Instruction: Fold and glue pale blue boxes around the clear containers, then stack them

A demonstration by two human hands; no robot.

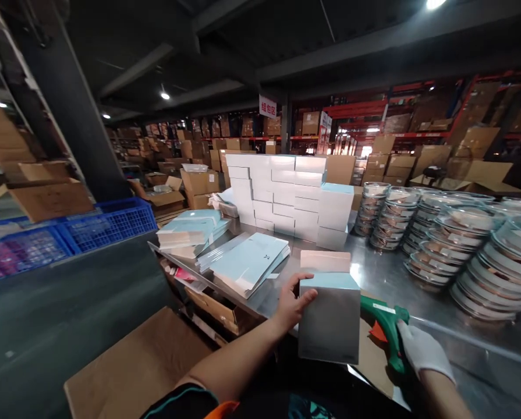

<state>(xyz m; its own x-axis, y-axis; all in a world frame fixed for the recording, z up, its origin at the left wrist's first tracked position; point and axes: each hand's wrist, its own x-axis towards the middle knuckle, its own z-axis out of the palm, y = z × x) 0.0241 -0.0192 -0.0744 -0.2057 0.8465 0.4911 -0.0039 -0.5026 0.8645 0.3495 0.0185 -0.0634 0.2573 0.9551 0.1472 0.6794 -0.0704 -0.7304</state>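
Observation:
My bare left hand (295, 299) is closed around the left edge of a small carton (329, 320), thumb on its grey-looking front and fingers at its pale blue top. The carton stands upright, with an end flap (325, 260) sticking up at its far side. My right hand (428, 352), in a white glove, is at the back of a green glue gun (389, 326) with an orange-red trigger, and appears to grip its handle. The gun is just right of the carton and points left. Some of the right fingers are hidden behind the handle.
Flat pale blue cartons (251, 262) lie in piles on the metal table (282, 285). Behind them rises a wall of white boxes (282, 192). Stacks of round glass lids (500, 267) crowd the right. Blue crates (112, 224) and an open cardboard box (46, 198) are left.

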